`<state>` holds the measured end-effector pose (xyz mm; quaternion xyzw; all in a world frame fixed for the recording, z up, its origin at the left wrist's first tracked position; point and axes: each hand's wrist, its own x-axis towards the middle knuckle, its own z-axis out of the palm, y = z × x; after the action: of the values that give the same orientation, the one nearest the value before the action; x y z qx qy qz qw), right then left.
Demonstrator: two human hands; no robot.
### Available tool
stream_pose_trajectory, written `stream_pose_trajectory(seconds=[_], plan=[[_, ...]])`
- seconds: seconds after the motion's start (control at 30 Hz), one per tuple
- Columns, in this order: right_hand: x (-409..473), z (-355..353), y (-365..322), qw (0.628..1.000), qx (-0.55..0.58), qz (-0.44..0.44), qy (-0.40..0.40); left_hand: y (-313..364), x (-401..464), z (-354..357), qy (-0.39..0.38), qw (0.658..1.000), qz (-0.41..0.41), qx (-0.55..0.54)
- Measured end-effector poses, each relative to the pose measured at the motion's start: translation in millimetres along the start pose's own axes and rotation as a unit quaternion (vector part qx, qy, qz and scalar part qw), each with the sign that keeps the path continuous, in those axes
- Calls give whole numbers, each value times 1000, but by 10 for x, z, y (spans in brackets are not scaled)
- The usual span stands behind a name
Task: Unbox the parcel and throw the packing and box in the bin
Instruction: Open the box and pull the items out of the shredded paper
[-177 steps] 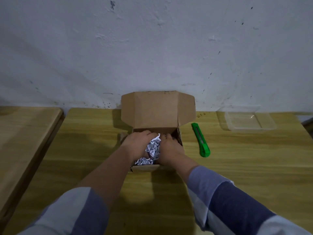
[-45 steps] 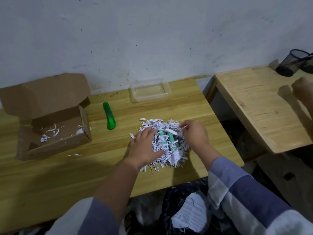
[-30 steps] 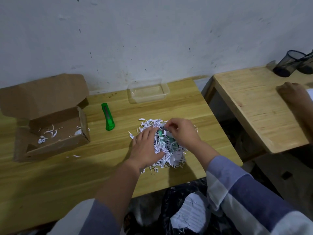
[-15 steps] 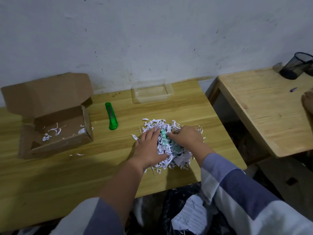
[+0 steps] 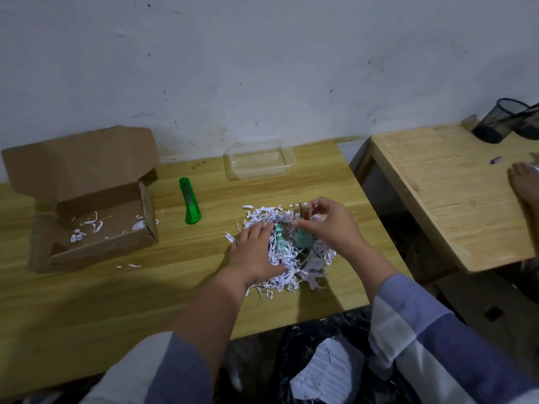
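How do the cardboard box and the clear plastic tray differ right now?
The cardboard box is brown and opaque; the clear plastic tray is see-through. The box has a lid flap standing open; the tray shows no lid. A few paper shreds lie in the box; the tray looks empty. The box sits at the table's left end, the tray by the wall. Both are open-topped and untouched by either hand.
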<state>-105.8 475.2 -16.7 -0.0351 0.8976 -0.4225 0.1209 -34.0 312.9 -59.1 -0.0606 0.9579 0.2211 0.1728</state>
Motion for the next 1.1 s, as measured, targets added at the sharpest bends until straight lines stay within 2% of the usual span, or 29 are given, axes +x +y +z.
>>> stream_pose_trajectory(seconds=[0.1,0.27,0.4,0.47,0.6,0.7,0.87,1.1], plan=[[5,-117,-139,997,32,-55,53,7,1,5,-3,1000,-4,6],[12,-241,-365,991,29,-98,82,6,-4,4,-4,1000,-7,8],[57,-289,-465,968,224,-96,51,12,-13,-12,-9,1000,-5,9],[195,-264,-420,968,234,-62,66,8,-9,-15,-11,1000,-2,5],[554,-173,-296,977,185,9,104,-12,4,-1,-8,1000,2,0],[815,-137,-209,985,96,44,133,-44,18,34,3,1000,10,12],[1203,22,-4,989,-42,97,102,-142,63,117,35,999,26,31],[1288,177,97,983,-70,143,96,-172,72,139,51,997,41,32]])
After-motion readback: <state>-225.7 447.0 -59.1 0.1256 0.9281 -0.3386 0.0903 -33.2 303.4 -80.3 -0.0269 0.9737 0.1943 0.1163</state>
